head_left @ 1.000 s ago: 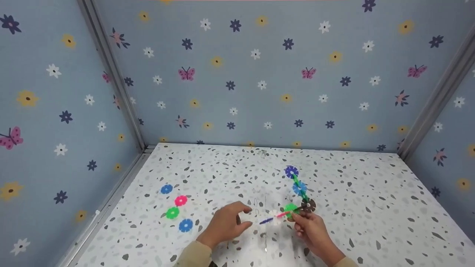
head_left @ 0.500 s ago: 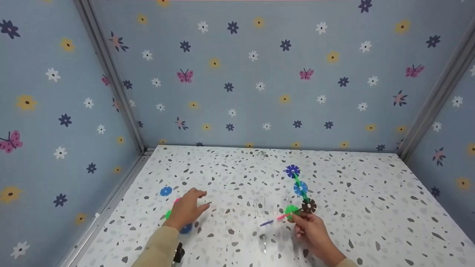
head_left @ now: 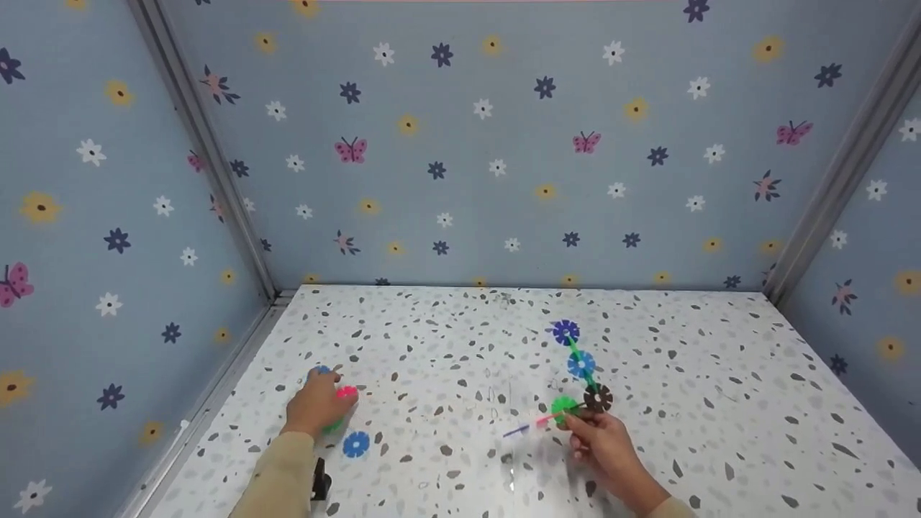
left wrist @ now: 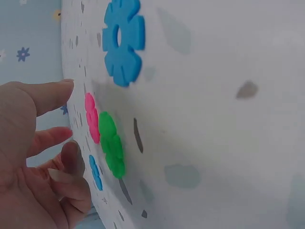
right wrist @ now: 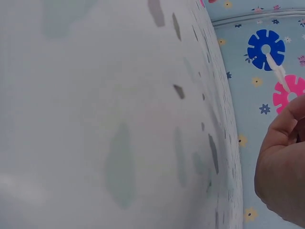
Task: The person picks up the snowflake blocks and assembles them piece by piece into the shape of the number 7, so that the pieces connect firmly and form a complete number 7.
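Observation:
My right hand [head_left: 608, 450] pinches a joined chain of plastic snowflake discs. In the head view the chain runs from a dark blue disc [head_left: 566, 332] through a light blue disc [head_left: 581, 365] to a brown disc [head_left: 598, 398], then past a green disc [head_left: 564, 410] to an edge-on blue disc [head_left: 515, 432]. A white disc [right wrist: 277, 71] links its blue and pink ones in the right wrist view. My left hand [head_left: 316, 404] hovers over loose discs at the left, thumb and fingers apart. Near its fingertips lie a pink disc [left wrist: 92, 117] and a green disc [left wrist: 111, 145].
Two loose blue discs also lie at the left: a nearer blue disc [head_left: 356, 444] and a farther blue disc [left wrist: 96, 172], partly covered by the hand in the head view. The speckled tabletop [head_left: 446, 345] is enclosed by patterned walls [head_left: 504, 144].
My left hand has moved left from beside the chain to above the loose discs, partly covering them. The right hand keeps its pinch on the chain, almost unmoved.

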`<act>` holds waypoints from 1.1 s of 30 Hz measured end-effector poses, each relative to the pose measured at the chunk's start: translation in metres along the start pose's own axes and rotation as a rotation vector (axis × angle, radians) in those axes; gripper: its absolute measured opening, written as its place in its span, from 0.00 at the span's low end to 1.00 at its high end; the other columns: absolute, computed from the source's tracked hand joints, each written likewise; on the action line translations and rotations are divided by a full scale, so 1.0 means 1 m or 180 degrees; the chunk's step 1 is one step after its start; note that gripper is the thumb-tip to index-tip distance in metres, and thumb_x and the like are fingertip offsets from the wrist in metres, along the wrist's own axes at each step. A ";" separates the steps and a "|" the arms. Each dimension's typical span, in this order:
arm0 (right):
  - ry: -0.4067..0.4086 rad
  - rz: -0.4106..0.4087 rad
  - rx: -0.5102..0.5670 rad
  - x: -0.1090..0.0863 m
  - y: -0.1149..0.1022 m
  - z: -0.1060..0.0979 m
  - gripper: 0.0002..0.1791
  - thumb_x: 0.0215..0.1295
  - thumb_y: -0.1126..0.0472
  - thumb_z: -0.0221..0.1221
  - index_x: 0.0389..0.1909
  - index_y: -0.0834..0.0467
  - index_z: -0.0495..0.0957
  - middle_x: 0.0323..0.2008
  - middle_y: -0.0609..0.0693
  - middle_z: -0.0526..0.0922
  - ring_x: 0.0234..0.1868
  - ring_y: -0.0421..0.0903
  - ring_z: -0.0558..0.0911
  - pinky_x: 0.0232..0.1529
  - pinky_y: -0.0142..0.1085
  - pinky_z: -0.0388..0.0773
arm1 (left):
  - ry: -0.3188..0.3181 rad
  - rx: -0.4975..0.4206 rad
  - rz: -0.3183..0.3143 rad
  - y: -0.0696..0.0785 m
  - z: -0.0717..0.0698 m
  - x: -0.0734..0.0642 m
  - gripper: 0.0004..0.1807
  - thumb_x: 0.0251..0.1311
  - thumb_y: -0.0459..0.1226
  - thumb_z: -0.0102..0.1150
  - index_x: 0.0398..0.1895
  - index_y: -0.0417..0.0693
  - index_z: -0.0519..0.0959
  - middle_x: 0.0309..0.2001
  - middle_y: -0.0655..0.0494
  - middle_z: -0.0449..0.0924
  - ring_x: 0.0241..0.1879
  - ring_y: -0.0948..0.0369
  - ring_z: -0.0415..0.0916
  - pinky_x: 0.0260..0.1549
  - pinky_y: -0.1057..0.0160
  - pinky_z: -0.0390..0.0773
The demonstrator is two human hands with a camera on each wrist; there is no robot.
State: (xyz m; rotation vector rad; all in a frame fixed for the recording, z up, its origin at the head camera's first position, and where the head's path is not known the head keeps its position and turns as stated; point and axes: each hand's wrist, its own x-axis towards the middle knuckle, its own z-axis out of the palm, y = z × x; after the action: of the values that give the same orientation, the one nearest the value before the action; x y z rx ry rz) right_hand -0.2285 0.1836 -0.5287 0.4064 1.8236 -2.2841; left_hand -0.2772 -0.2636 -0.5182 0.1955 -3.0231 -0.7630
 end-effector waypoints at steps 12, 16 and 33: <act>0.0134 0.0013 -0.0111 0.001 0.000 0.007 0.13 0.68 0.64 0.61 0.48 0.68 0.74 0.34 0.55 0.83 0.24 0.41 0.73 0.21 0.31 0.71 | -0.0125 -0.0281 -0.0187 -0.012 -0.008 0.006 0.22 0.57 0.40 0.68 0.46 0.30 0.77 0.38 0.44 0.80 0.34 0.51 0.75 0.37 0.47 0.77; 0.0178 0.0028 -0.0109 0.002 0.001 0.005 0.12 0.68 0.64 0.61 0.48 0.67 0.74 0.35 0.55 0.83 0.24 0.42 0.73 0.22 0.31 0.71 | -0.0164 -0.0444 -0.0227 -0.010 -0.005 0.006 0.22 0.56 0.39 0.69 0.46 0.32 0.75 0.41 0.42 0.78 0.37 0.50 0.75 0.40 0.47 0.75; 0.0136 0.0043 -0.0036 0.001 0.002 0.005 0.14 0.68 0.64 0.61 0.49 0.67 0.72 0.36 0.55 0.83 0.25 0.41 0.72 0.23 0.30 0.71 | 0.0025 -0.1147 0.0016 0.021 0.028 0.001 0.15 0.63 0.35 0.63 0.51 0.42 0.74 0.35 0.50 0.74 0.31 0.56 0.72 0.34 0.58 0.75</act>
State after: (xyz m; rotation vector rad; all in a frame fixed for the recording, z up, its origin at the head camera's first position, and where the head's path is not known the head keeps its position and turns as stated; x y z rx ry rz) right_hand -0.2295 0.1785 -0.5302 0.4679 1.8471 -2.2722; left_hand -0.2817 -0.2322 -0.5328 0.1812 -2.8103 -1.2791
